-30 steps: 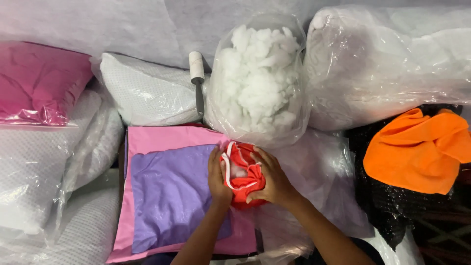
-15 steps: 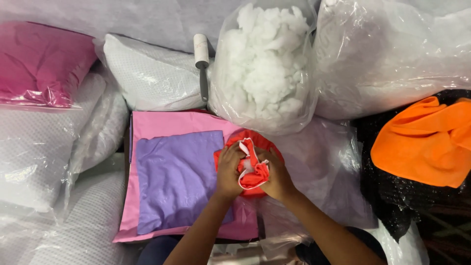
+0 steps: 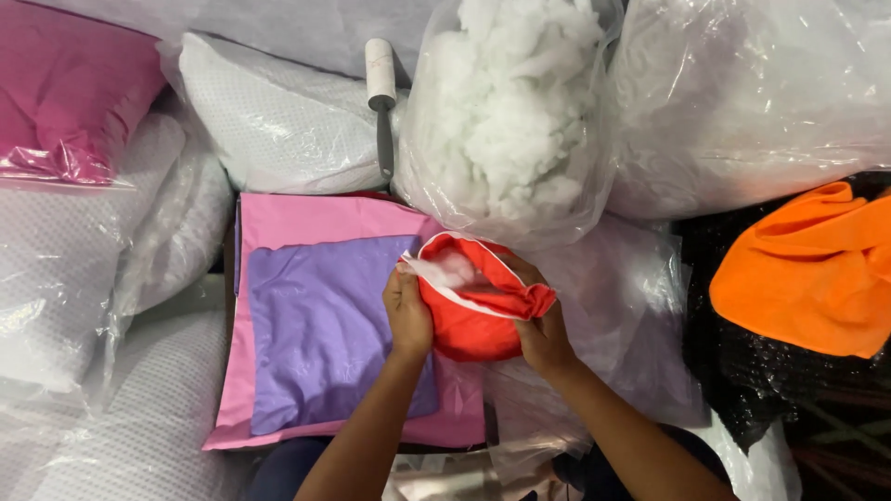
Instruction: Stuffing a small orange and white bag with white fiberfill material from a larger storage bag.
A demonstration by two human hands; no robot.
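Your left hand (image 3: 408,315) grips the near-left rim of the red cushion cover (image 3: 473,320), fingers curled over its white-edged opening where a tuft of white stuffing (image 3: 445,269) shows; your right hand (image 3: 543,334) clasps the cover's right side, thumb pressed on the folded rim; the cover sits between both hands, over the right edge of the purple fabric (image 3: 325,334), which lies on a pink sheet (image 3: 306,218). Just beyond the cover, the clear bag of white stuffing (image 3: 506,111) almost touches its far rim, so room ahead is tight; a lint roller (image 3: 382,97) leans against the bag's left side. Bagged white pillows (image 3: 269,121) crowd the left; an orange cloth (image 3: 812,274) lies well apart on your right; the purple fabric's surface is the open room, left of your hands.
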